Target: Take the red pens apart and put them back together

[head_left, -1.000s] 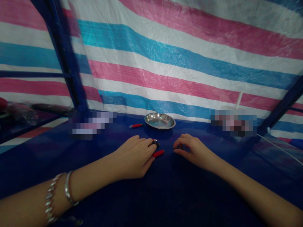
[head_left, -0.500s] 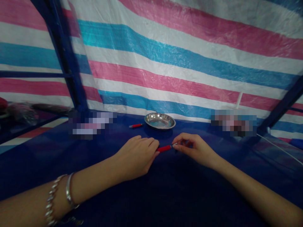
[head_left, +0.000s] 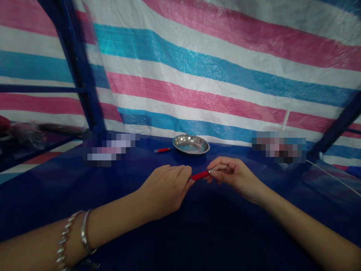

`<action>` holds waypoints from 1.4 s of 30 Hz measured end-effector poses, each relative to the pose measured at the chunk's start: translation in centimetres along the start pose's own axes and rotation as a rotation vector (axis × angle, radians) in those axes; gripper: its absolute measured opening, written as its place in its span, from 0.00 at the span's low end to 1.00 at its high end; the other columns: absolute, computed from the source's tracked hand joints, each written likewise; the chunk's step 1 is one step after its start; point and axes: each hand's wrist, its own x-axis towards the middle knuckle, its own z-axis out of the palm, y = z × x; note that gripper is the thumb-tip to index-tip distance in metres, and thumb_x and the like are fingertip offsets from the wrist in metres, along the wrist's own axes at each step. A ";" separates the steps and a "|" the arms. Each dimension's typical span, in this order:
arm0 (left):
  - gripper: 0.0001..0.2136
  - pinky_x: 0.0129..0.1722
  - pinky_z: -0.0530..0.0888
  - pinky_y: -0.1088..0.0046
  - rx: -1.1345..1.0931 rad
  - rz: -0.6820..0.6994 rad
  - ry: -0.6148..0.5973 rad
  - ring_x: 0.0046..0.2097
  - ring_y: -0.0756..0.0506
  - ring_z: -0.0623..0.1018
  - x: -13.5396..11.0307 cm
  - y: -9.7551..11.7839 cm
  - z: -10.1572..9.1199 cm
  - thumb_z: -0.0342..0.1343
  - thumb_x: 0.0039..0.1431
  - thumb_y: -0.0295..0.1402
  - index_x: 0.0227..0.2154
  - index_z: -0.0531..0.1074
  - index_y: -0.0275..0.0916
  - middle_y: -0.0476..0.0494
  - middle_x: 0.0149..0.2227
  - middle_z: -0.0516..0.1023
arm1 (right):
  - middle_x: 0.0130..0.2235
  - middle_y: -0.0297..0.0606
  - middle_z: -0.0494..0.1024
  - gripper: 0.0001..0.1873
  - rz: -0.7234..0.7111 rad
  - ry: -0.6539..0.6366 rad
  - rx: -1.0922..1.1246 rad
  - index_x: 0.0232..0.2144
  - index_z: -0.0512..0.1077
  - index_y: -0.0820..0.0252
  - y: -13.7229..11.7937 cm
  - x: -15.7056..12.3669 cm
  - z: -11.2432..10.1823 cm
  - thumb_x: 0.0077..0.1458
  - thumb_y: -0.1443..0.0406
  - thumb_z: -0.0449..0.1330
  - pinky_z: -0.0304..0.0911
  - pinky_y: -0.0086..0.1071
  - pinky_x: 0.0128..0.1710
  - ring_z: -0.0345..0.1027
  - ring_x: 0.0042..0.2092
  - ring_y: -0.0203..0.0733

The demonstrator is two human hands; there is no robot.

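Between my two hands a red pen point(head_left: 200, 175) is held just above the blue tabletop, slightly tilted with its right end higher. My left hand point(head_left: 168, 190) is closed round the pen's left end, hiding that part. At the other end, the thumb and forefinger of my right hand point(head_left: 235, 176) pinch the silvery end piece, while its other fingers curl loosely below. A second red pen point(head_left: 163, 150) lies on the table beyond my left hand. To the right of that pen stands a shallow round metal dish point(head_left: 191, 146).
Blurred-out items lie at the back left point(head_left: 111, 148) and back right point(head_left: 279, 146) of the blue table point(head_left: 220, 226). A white cord point(head_left: 332, 177) runs along the right. Blue metal posts point(head_left: 81, 82) and a striped plastic sheet point(head_left: 197, 86) stand behind.
Both hands have shifted slightly to the right with the pen. The right end of the pen has risen a little. The dish and the other pen stay put.
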 end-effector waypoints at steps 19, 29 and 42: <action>0.08 0.25 0.66 0.71 -0.035 0.000 -0.104 0.27 0.46 0.71 -0.2 0.1 -0.2 0.39 0.58 0.32 0.30 0.61 0.36 0.45 0.28 0.70 | 0.25 0.36 0.74 0.10 0.108 -0.094 -0.140 0.27 0.66 0.65 -0.1 0.2 0.3 0.47 0.61 0.57 0.60 0.26 0.26 0.66 0.25 0.31; 0.08 0.25 0.67 0.70 -0.044 0.007 -0.080 0.28 0.46 0.72 -0.1 0.2 -0.3 0.39 0.58 0.32 0.30 0.62 0.36 0.44 0.28 0.71 | 0.22 0.32 0.70 0.11 0.046 -0.071 -0.267 0.27 0.65 0.62 0.1 0.3 0.2 0.50 0.59 0.54 0.58 0.25 0.22 0.63 0.22 0.30; 0.09 0.26 0.68 0.67 -0.038 -0.033 -0.088 0.28 0.44 0.72 0.0 0.2 -0.2 0.38 0.58 0.32 0.31 0.62 0.35 0.42 0.29 0.72 | 0.24 0.33 0.72 0.08 0.072 -0.093 -0.131 0.28 0.64 0.63 -0.1 0.2 0.4 0.47 0.62 0.57 0.58 0.26 0.24 0.64 0.24 0.31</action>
